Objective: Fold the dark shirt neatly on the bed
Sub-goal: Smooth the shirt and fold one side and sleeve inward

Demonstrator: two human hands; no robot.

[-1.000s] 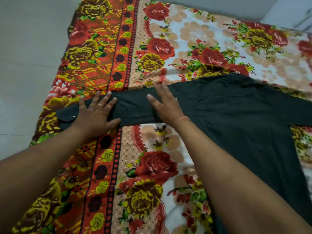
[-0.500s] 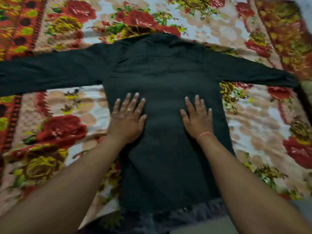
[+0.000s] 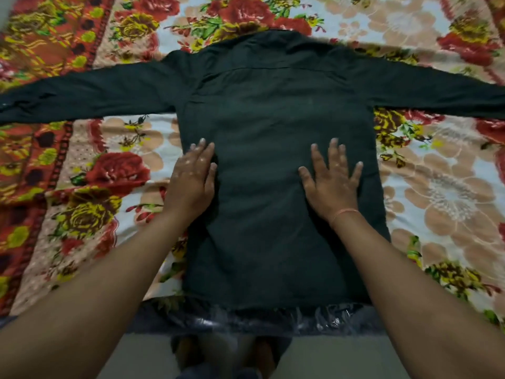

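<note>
Dark shirt (image 3: 262, 127) lies flat on the bed, back side up, collar at the far end, hem near the bed's front edge. Both sleeves stretched straight out: left sleeve (image 3: 82, 97) runs off the frame's left edge, right sleeve (image 3: 437, 88) off the right edge. Fabric mostly smooth, a few light creases around the shoulder seam.

Left hand (image 3: 192, 179) rests palm down w/ fingers together, right at the shirt's left side edge, partly on cloth and partly over the bedsheet (image 3: 437, 192). Right hand (image 3: 332, 181) lies palm down on the shirt body, nearer its right side, fingers spread wide. Neither hand has a grip on anything; both flat and open, pressing on the cloth. Thin orange thread (image 3: 345, 212) circles the right wrist.

Bedsheet is floral, red and yellow roses on pale ground, w/ an orange patterned border at far left. Clear plastic wrap (image 3: 246, 318) covers the mattress edge just below the hem. Pale floor (image 3: 328, 359) shows beneath.
</note>
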